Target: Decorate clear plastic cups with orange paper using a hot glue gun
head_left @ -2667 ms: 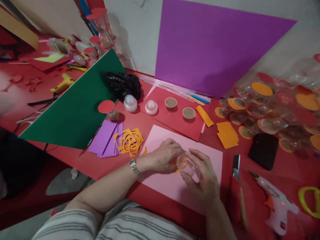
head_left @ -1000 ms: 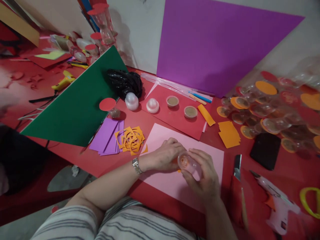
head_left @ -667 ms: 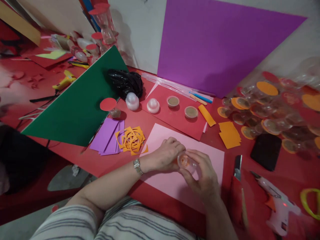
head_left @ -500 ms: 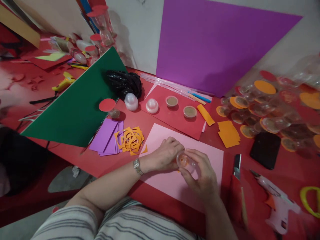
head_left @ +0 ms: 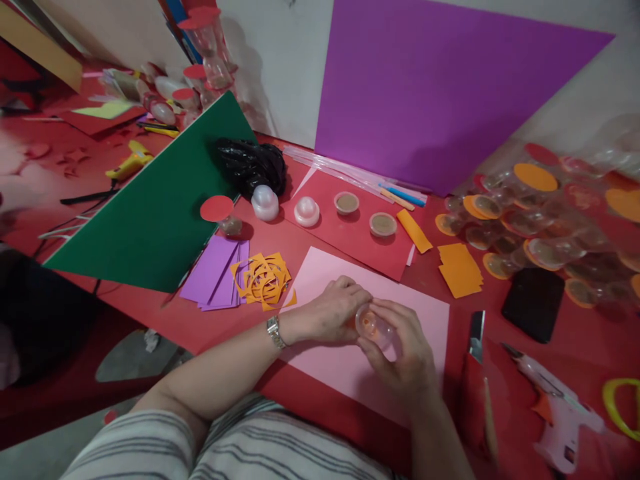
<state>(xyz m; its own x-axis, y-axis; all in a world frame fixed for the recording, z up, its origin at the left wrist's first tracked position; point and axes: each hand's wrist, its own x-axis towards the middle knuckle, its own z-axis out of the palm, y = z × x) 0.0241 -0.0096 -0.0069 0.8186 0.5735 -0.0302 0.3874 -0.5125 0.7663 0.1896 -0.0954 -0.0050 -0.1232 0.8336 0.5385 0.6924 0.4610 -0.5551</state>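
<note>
We see both hands meeting over a pink paper sheet [head_left: 345,363] that lies near the front edge of the red desk [head_left: 165,320]. The right hand [head_left: 405,353] wraps its fingers around a small clear plastic cup [head_left: 373,325], held on its side just above the sheet with an orange piece showing at its mouth. The left hand [head_left: 330,312], a metal wristwatch [head_left: 273,331] at its wrist, closes its fingertips against the cup's open end, touching that orange piece; so both hands grasp the cup between them. To the left of the sheet lie orange paper cut-outs [head_left: 261,280] beside a stack of purple paper strips [head_left: 213,275], with a large green sheet [head_left: 155,207] behind them. Toward the back of the desk a red sheet [head_left: 350,237] carries two shallow lidded cups [head_left: 383,225] and a white dome-shaped cap [head_left: 307,211]. A large purple sheet [head_left: 430,87] leans on the wall. At the right front corner lie a pink glue gun [head_left: 563,417], a craft knife [head_left: 475,330] and a black phone [head_left: 533,303], with a heap of clear cups [head_left: 545,220] behind them.
</note>
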